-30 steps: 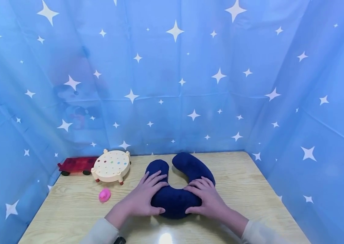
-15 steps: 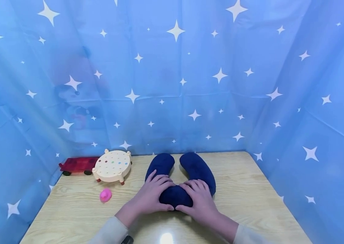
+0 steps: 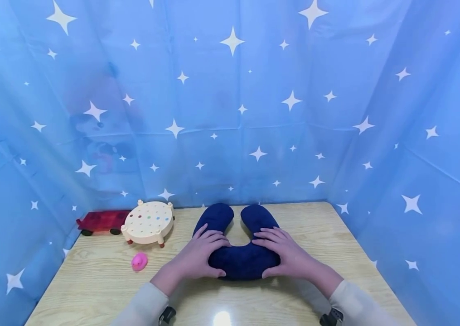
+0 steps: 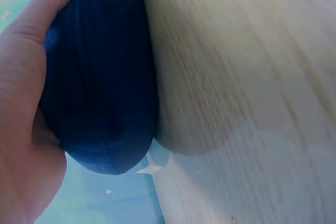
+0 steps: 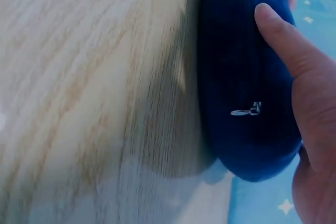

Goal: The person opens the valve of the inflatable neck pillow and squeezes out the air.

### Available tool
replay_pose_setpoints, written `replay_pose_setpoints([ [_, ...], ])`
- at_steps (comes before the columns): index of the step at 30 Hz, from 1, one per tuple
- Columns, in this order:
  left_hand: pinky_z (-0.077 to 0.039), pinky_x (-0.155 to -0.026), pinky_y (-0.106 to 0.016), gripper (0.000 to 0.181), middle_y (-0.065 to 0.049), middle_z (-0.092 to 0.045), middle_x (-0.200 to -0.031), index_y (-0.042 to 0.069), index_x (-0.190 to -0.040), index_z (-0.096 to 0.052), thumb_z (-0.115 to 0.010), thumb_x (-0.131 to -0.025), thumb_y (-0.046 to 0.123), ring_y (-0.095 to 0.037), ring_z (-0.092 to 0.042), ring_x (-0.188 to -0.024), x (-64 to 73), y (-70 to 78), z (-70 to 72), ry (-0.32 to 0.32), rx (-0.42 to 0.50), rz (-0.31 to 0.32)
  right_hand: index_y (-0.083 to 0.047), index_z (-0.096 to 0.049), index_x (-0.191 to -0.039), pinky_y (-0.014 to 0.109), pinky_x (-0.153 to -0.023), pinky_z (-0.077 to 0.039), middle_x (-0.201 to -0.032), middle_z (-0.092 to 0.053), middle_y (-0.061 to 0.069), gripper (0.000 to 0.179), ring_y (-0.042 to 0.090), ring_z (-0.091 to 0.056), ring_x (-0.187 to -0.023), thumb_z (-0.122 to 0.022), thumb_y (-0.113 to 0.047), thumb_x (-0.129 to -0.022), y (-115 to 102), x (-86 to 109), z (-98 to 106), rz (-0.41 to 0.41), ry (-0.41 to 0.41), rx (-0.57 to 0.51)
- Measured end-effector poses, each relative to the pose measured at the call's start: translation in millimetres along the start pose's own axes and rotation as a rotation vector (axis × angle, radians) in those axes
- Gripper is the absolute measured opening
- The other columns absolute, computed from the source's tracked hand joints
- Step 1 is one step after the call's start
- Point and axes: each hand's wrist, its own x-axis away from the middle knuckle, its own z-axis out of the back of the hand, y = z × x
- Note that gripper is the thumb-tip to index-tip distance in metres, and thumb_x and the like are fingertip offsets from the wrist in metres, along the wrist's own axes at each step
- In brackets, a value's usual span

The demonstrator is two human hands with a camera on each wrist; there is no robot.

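Note:
A dark blue U-shaped neck pillow (image 3: 244,263) lies on the table, its two ends toward the back curtain. My left hand (image 3: 198,256) grips its left side, fingers over the top and thumb on the near edge. On the other side, my right hand (image 3: 288,254) holds the pillow the same way. In the left wrist view the thumb (image 4: 44,9) presses along a seam. The right wrist view shows a silver zip pull (image 5: 247,111) below the right thumb (image 5: 281,38). The pillow's underside is hidden.
Left of the pillow are a pink toy duck (image 3: 139,261), a round cream pegged toy table (image 3: 148,222) and a red toy cart (image 3: 104,222) on the wooden table (image 3: 336,262). A blue starry curtain (image 3: 213,90) encloses the back and sides.
The pillow has turned and slid slightly toward the back, its ends now even. My right hand first moved left along its near edge, then back out to the right side. The toys have stayed put.

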Motion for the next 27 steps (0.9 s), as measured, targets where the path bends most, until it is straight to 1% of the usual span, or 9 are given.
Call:
replay_pose_setpoints([
  [3,-0.013,-0.134,-0.061,0.072,0.007,-0.065,-0.149,0.028,-0.144,-0.067,-0.090,-0.084,0.061,-0.020,-0.047,-0.152,-0.5,-1.3,0.1,-0.001,-0.011,-0.001,-0.016,-0.070,-0.148,0.073,-0.119,-0.031,-0.155,-0.063,0.011,0.086,0.039,-0.050,-0.148,-0.096,-0.059,-0.077,4.8,-0.7,-3.1,0.017,0.008,0.007],
  [8,-0.014,-0.133,-0.062,0.077,0.006,-0.065,-0.150,0.027,-0.147,-0.064,-0.087,-0.084,0.066,-0.022,-0.046,-0.153,-2.2,0.5,2.0,-0.021,-0.065,0.011,-0.018,-0.072,-0.143,0.071,-0.120,-0.032,-0.152,-0.064,0.011,0.080,0.038,-0.051,-0.147,-0.097,-0.055,-0.077,8.2,-3.5,-7.7,0.017,0.025,0.004],
  [11,-0.013,-0.135,-0.059,0.080,0.006,-0.065,-0.150,0.026,-0.147,-0.064,-0.084,-0.085,0.072,-0.021,-0.046,-0.154,-6.2,4.6,4.7,-0.046,-0.092,0.015,-0.018,-0.072,-0.143,0.071,-0.121,-0.031,-0.153,-0.064,0.011,0.080,0.039,-0.051,-0.148,-0.098,-0.053,-0.076,9.4,-4.8,-8.1,0.011,0.019,-0.016],
  [14,-0.015,-0.135,-0.054,0.083,0.007,-0.066,-0.149,0.025,-0.148,-0.064,-0.081,-0.086,0.077,-0.020,-0.049,-0.152,-13.3,10.6,6.3,-0.067,-0.122,0.002,-0.018,-0.072,-0.145,0.071,-0.122,-0.032,-0.154,-0.063,0.011,0.080,0.041,-0.050,-0.149,-0.098,-0.053,-0.077,10.3,-7.0,-7.7,0.008,0.001,-0.028],
  [18,-0.024,-0.133,-0.052,0.089,0.006,-0.067,-0.147,0.024,-0.153,-0.063,-0.077,-0.086,0.082,-0.019,-0.056,-0.146,-25.2,19.4,4.7,-0.083,-0.158,-0.007,-0.019,-0.070,-0.147,0.071,-0.123,-0.031,-0.157,-0.061,0.010,0.079,0.040,-0.048,-0.151,-0.095,-0.054,-0.080,12.5,-11.3,-8.3,-0.005,-0.030,-0.027],
  [23,-0.040,-0.122,-0.048,0.097,0.006,-0.069,-0.146,0.029,-0.160,-0.059,-0.068,-0.086,0.090,-0.015,-0.063,-0.136,-32.5,22.0,-4.7,-0.105,-0.234,0.045,-0.022,-0.068,-0.150,0.070,-0.125,-0.029,-0.159,-0.060,0.010,0.080,0.039,-0.046,-0.153,-0.094,-0.054,-0.081,12.9,-16.8,-11.2,-0.026,-0.050,-0.025],
  [25,-0.043,-0.118,-0.047,0.096,0.006,-0.069,-0.145,0.032,-0.161,-0.058,-0.066,-0.086,0.092,-0.014,-0.064,-0.134,-33.3,21.6,-7.8,-0.109,-0.260,0.062,-0.022,-0.067,-0.150,0.070,-0.125,-0.028,-0.160,-0.059,0.010,0.080,0.038,-0.046,-0.154,-0.095,-0.053,-0.081,11.5,-17.4,-10.5,-0.036,-0.054,-0.022],
  [27,-0.043,-0.117,-0.047,0.095,0.006,-0.069,-0.145,0.033,-0.161,-0.058,-0.066,-0.086,0.092,-0.015,-0.064,-0.134,-33.2,21.3,-9.6,-0.106,-0.271,0.066,-0.020,-0.067,-0.151,0.071,-0.125,-0.028,-0.160,-0.058,0.011,0.082,0.040,-0.046,-0.153,-0.096,-0.052,-0.081,9.7,-17.6,-9.1,-0.036,-0.054,-0.015],
])
